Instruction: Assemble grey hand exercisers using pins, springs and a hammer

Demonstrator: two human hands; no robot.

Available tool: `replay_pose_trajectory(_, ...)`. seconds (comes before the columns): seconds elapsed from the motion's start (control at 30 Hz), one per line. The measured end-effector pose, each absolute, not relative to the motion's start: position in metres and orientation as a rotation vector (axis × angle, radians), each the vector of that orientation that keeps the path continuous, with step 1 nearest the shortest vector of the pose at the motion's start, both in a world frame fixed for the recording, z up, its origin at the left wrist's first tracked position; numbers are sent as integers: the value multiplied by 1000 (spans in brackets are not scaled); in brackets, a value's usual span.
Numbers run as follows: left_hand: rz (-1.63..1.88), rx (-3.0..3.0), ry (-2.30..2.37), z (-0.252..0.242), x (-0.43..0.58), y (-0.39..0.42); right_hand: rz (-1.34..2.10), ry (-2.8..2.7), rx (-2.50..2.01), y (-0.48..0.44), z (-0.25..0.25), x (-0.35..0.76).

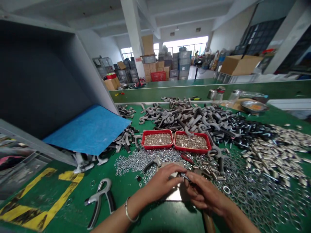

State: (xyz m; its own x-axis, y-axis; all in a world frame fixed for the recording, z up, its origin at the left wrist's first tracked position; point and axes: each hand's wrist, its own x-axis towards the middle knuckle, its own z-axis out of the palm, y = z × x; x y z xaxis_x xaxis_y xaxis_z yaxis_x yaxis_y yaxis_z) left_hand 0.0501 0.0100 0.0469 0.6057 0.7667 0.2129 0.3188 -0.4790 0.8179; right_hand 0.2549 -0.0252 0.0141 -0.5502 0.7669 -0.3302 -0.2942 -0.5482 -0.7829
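My left hand (163, 180), with a bangle on its wrist, reaches over a pale metal plate (175, 194). Its thumb and fingers close at the end of a small dark and silvery metal part (184, 176). On the other side, my right hand (206, 192) pinches the same part between thumb and fingers. The fingers cover most of it, so its exact kind cannot be made out. Just beyond my left hand lies a curved grey handle piece (152, 164). A hand exerciser with a spring (101, 200) rests on the green table to the left.
Red trays (157, 148) (193, 150) hold small metal pins. Around them spread nuts (136, 161), metal rings (264, 200), plated cylinders (274, 152) and piled grey handles (189, 116). A wooden tool handle (209, 222) lies below my right hand. A blue sheet (92, 129) covers a left-hand shelf.
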Motion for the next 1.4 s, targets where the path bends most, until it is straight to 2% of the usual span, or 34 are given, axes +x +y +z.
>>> replay_pose_trajectory(0.1,764,2053,884,44,50,6,2091,-982,-932,-25,17,255)
replay_pose_trajectory(0.17,766,2070,966,39,49,4,1939,-1251,-1031,-22,20,255)
replay_pose_trajectory(0.3,717,1937,1209,28,45,-4,1210,-1941,-1175,-14,24,251)
replay_pose_trajectory(0.37,699,1868,1285,23,43,-7,998,-2076,-1173,-11,23,247)
replay_pose_trajectory(0.53,616,2125,1344,16,32,-11,940,-2201,-1147,-3,19,237)
replay_pose_trajectory(0.63,573,2216,1382,12,30,-11,769,-2302,-1183,-1,17,230)
replay_pose_trajectory(0.8,546,2043,1469,3,35,-10,420,-2413,-1321,-1,9,218)
replay_pose_trajectory(0.87,557,2070,1438,3,33,-9,406,-2418,-1339,-1,8,217)
replay_pose_trajectory(1.07,523,2260,1267,8,18,-6,777,-2440,-1167,0,11,221)
replay_pose_trajectory(1.4,495,1754,1335,0,17,-8,518,-2574,-1252,-6,15,212)
